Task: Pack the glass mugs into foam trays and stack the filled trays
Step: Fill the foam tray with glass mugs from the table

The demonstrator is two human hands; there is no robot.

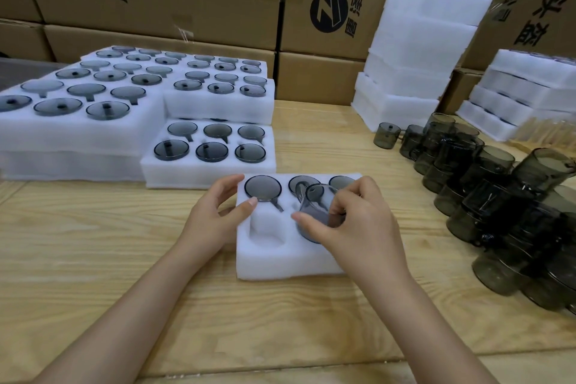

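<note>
Right hand (pixel 352 221) around tilted mug (pixel 316 207) (over foam tray (pixel 280 263))

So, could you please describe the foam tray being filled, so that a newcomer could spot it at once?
On the wooden table, look just in front of the filled trays. The foam tray there lies alone, and the right hand holds a tilted glass mug in it. Only it shows an empty pocket, front left.

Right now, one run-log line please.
right hand: holds tilted mug partly in foam tray | left hand: touches tray edge | back row: filled | front-left pocket: empty
</note>
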